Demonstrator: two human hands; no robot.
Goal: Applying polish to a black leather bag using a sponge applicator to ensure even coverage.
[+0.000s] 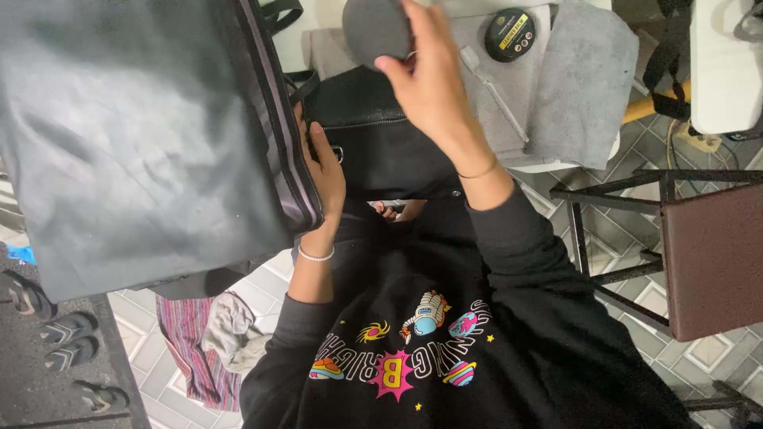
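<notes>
head view, looking down my chest: my right hand [425,67] is raised over the counter [524,87], fingers pinched together on a round dark grey pad [375,30] held at its lower edge. my left hand [322,171] lies against the stitched edge of a large black leather bag [143,135], fingers curled onto its seam, gripping the bag; a white bead bracelet [315,256] sits on that wrist. between my forearms rests a smaller black pebbled-leather bag [373,131] with a zip line across its top, directly below the pad and just beside the large bag. on the counter lies a grey cloth [584,79], with a round black tin with a yellow label [509,34] near its upper left and a clear-handled toothbrush [493,91] slanting beside it. right of me stands a brown-seated stool with a dark metal frame [711,254]. lower left, on the tiled floor [143,326], a striped pink cloth [191,342] and grey sandals [67,330].
</notes>
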